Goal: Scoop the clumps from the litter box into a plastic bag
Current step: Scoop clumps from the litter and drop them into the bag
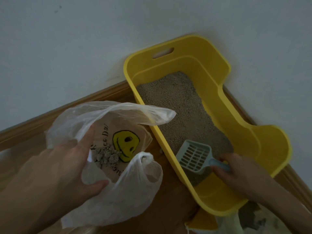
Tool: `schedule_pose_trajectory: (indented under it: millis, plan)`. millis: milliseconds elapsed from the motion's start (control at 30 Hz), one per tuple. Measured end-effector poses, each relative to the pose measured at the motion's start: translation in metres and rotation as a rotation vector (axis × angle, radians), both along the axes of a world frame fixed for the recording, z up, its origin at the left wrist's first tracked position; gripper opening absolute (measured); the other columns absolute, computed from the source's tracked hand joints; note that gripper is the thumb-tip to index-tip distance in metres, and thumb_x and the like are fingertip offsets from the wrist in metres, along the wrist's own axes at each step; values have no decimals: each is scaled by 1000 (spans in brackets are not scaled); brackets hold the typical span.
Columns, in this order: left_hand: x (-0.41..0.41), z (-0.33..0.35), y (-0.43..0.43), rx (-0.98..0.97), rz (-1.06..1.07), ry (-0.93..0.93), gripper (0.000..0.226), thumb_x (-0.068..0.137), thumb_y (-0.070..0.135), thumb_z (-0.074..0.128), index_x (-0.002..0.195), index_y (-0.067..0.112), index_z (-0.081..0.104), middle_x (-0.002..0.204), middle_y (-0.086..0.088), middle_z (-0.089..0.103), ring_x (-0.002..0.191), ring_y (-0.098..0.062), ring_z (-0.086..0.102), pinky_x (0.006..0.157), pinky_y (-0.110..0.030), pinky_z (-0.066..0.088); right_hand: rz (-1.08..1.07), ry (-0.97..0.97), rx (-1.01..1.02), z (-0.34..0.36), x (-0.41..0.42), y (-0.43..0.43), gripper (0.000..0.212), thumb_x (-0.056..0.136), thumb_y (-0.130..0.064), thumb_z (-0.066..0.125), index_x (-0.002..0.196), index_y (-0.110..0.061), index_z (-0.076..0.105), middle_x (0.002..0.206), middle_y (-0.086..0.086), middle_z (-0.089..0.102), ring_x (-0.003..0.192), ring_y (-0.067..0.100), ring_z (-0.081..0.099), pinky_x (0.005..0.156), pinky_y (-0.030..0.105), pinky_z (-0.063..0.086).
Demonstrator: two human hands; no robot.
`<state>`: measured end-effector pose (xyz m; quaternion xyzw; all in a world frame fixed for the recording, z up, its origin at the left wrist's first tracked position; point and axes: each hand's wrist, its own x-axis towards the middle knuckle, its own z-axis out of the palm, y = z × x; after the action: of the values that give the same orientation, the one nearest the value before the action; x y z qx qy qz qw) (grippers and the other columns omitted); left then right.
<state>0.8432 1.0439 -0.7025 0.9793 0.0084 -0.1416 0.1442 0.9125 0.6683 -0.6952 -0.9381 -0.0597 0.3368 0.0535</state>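
Observation:
A yellow litter box (263, 141) stands on the floor against the wall, with grey-brown litter (182, 105) in it. My right hand (236, 173) grips the handle of a pale blue slotted scoop (194, 156), whose head lies over the near end of the litter. Left of the box is a clear plastic bag (118, 191) with a yellow smiley face printed on it. Grey clumps (106, 156) lie inside the bag. My left hand (67, 162) holds the bag's rim open, fingers inside and thumb curled over the near edge.
A wooden skirting board (50, 119) runs along the pale wall (84, 48) behind the bag and box. The floor (177, 200) is wood. Some pale fabric or paper (249, 220) lies at the bottom right, by the box's near end.

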Motion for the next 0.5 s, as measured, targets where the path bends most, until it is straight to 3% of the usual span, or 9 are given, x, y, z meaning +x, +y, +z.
schedule_pose_trajectory:
  millis: [67,333,500]
  plan:
    - [-1,-1,1,-15,10,4,114,44,102,19,140,54,-19,68,6,61,56,-25,61,52,-41,55,14,-2,25,-7,-4,4,23,95,-45,50,110,-29,58,87,-8,63,69,6,61,61,23,54]
    - [-1,0,0,1,3,1,113,47,101,20,142,52,-16,68,5,61,56,-26,62,51,-40,55,39,-76,72,-26,-9,7,21,96,-43,48,111,-30,54,76,-11,54,60,3,52,50,19,37]
    - [0,5,-3,9,-4,6,114,48,101,20,144,50,-15,66,8,58,53,-25,59,50,-40,55,57,-85,112,-32,-4,6,24,97,-43,45,113,-28,55,79,-9,58,58,4,52,50,18,39]
